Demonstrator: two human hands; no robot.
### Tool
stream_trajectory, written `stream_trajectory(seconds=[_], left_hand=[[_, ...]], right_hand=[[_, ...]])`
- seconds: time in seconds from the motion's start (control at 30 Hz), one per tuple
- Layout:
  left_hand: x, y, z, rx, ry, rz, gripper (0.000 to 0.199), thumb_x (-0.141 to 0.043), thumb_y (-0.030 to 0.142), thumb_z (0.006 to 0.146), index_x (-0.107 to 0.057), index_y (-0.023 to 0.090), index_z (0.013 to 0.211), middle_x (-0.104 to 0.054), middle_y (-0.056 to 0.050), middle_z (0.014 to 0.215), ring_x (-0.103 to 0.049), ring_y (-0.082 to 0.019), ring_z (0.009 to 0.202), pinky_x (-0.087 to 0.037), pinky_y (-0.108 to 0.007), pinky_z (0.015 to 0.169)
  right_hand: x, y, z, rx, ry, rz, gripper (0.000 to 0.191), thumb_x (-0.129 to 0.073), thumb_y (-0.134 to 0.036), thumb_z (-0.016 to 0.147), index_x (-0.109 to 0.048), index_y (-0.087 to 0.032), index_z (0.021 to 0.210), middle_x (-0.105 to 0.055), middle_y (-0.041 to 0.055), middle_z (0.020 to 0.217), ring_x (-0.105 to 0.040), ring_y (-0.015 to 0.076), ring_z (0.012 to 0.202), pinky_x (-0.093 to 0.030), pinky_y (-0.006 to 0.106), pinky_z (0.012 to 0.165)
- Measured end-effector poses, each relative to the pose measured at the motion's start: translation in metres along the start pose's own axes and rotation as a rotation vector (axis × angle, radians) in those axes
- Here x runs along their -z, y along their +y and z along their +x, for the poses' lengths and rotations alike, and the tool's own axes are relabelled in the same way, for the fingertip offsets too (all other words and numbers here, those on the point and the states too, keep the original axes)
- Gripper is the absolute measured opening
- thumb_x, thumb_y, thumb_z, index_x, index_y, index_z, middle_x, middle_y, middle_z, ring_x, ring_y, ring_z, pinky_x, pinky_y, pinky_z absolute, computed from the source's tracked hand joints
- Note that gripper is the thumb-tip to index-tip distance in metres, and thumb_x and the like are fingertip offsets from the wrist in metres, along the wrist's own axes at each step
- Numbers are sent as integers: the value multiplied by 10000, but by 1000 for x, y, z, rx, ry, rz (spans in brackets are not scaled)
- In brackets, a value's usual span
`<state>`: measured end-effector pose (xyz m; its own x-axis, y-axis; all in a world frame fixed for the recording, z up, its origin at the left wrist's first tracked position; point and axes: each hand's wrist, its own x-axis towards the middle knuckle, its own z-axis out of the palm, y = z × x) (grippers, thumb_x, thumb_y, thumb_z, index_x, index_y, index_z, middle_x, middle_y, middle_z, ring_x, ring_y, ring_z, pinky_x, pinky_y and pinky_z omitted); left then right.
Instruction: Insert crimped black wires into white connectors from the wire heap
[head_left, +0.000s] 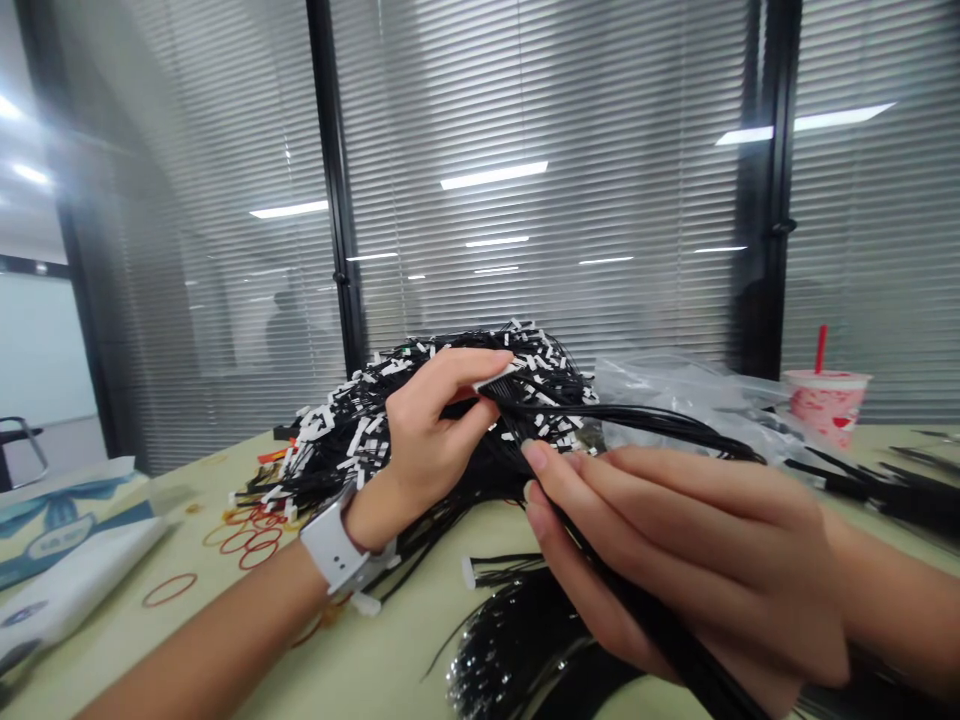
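Above the pale green desk (390,655), we hold a wire lead up between our 2 hands. Our left hand (427,430) is clamped on a flat white connector (499,376), with the thumb below it and the fingers curled over it. Our right hand (675,560) is closed around the black wires (637,415) lower down, its fingers wrapped across them. The lead runs between the 2 hands, in front of a large heap of black wires with white connectors (547,365). This grip seems to lift the connector clear of the tangle, so that it can't snag on its neighbours, while the right hand appears to keep the wires gathered. A white watch (334,545) sits on our left wrist. Another bunch of black wires (517,650) lies on the desk below our right hand, probably set apart from the heap. Red rubber bands (255,540) lie to the left of the heap, close enough to reach. To the right are a clear plastic bag (675,385) and a pink cup with a red straw (829,405), both kept well away from our hands.
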<state>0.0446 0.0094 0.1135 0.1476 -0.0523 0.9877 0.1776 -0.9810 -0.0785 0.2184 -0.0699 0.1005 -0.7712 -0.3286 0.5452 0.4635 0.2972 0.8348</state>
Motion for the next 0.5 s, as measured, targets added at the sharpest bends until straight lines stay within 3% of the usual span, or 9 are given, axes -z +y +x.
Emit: stream_trajectory(seconds=[0.13, 0.33, 0.4, 0.5], left_hand=[[0, 0, 0, 7, -3, -10, 384, -528, -58, 667, -627, 176, 954, -655, -26, 944, -607, -142, 885, -531, -257, 722], [0, 2, -1, 20, -3, -7, 408, -510, -66, 664, -618, 192, 961, -659, -21, 962, -613, -147, 895, -530, -273, 755], [0, 3, 0, 25, -9, -14, 396, -515, -57, 668, -618, 193, 957, -657, -22, 961, -614, -146, 892, -531, -269, 755], [-1, 3, 2, 111, -53, -43, 338, -531, -19, 695, -618, 193, 943, -653, -26, 955, -609, -141, 901, -535, -241, 729]], right_hand=[[3, 5, -1, 120, -20, -18, 338, -515, -399, 801, -616, -106, 935, -641, 127, 976, -599, 188, 836, -533, 311, 626], [3, 11, 0, 236, -28, -37, 314, -484, -379, 820, -634, -128, 934, -655, 116, 946, -606, 191, 816, -537, 294, 592], [3, 10, 2, 206, -13, -12, 296, -477, -351, 823, -636, -122, 922, -657, 114, 942, -607, 184, 812, -535, 281, 589], [3, 12, 6, 1, -10, 78, 192, -455, -251, 826, -628, -177, 868, -673, 34, 842, -612, 119, 753, -519, 215, 572]])
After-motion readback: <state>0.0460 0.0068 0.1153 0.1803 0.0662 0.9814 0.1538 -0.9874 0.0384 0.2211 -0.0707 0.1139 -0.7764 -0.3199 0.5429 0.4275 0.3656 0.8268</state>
